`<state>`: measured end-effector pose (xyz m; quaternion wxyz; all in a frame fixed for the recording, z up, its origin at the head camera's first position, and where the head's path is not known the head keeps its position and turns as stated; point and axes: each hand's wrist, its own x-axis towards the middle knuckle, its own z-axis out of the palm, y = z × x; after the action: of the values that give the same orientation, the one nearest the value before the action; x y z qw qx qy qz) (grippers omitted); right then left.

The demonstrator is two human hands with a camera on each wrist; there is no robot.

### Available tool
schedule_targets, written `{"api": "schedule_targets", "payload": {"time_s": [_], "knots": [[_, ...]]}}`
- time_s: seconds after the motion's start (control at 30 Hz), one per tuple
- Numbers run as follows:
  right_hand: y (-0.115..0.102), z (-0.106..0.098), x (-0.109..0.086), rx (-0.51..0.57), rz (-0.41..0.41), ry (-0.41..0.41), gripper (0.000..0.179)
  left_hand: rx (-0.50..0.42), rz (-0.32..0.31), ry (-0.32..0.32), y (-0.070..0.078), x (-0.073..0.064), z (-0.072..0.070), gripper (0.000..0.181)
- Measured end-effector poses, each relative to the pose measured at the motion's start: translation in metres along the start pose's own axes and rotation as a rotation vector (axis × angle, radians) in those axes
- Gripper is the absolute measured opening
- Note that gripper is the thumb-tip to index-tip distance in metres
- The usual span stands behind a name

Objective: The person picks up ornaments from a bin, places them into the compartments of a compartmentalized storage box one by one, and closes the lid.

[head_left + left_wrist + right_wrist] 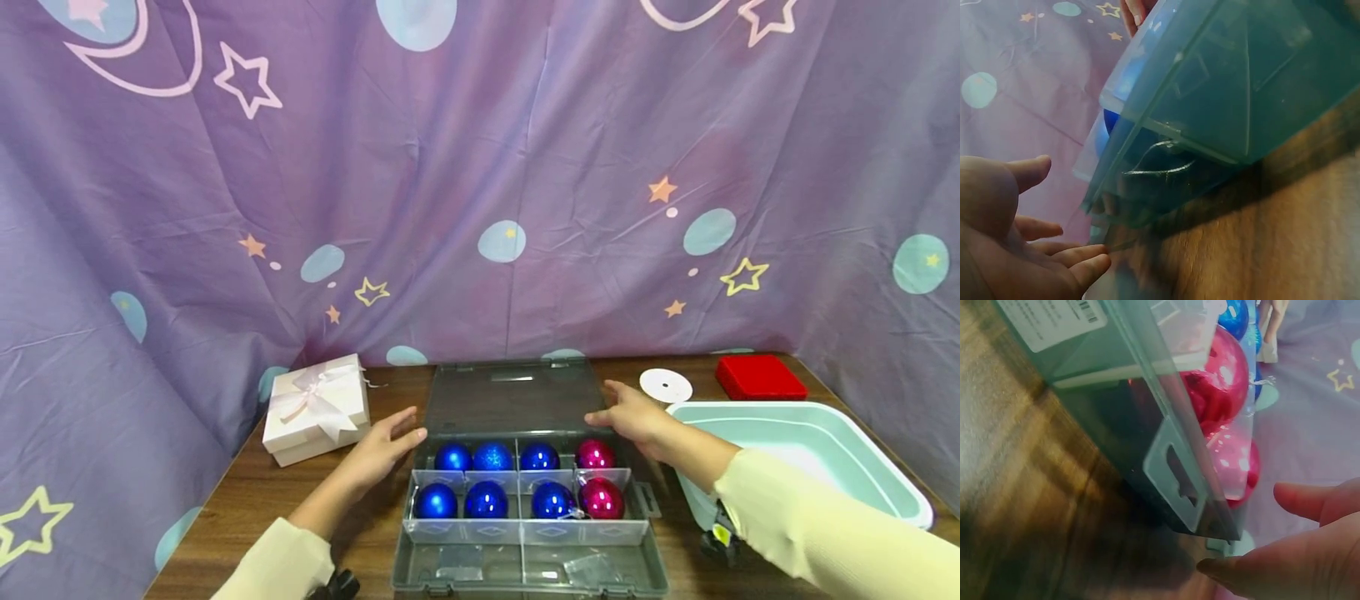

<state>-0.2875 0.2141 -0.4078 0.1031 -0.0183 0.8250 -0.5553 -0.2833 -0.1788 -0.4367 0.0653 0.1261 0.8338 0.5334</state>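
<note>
A see-through grey plastic organizer box (408,557) lies on the table with its lid (510,402) folded back flat behind it. In its back and middle compartments sit several shiny blue ball ornaments (486,500) and two magenta ones (602,498). The front compartments hold small clear packets (460,562). My left hand (384,450) is beside the box's back left corner, fingers extended and holding nothing. At the lid's right edge is my right hand (632,417), its thumb and fingers spread apart. In the right wrist view, its fingertips are close to the box's corner by the side latch (1175,481).
A white gift box (318,408) with a ribbon bow stands at the back left. To the right are a white disc (666,386), a red box (761,377) and a pale green basin (918,500). A purple patterned curtain (450,183) hangs behind the table.
</note>
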Motion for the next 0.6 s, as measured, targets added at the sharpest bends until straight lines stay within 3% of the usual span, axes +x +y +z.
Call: {"api": "schedule_targets", "payload": {"time_s": [0.13,0.37,0.6], "knots": [[0.004,0.006,0.002,0.026,0.014,-0.007,0.085,-0.019,-0.023,-0.007,0.0,0.01,0.004,0.064],[0.011,0.009,0.002,0.001,-0.007,-0.03,0.055,-0.158,-0.071,-0.028,-0.006,0.022,0.011,0.059],[0.012,0.007,0.004,-0.015,0.025,-0.026,0.057,-0.156,-0.074,0.011,-0.008,0.028,0.014,0.048]]}}
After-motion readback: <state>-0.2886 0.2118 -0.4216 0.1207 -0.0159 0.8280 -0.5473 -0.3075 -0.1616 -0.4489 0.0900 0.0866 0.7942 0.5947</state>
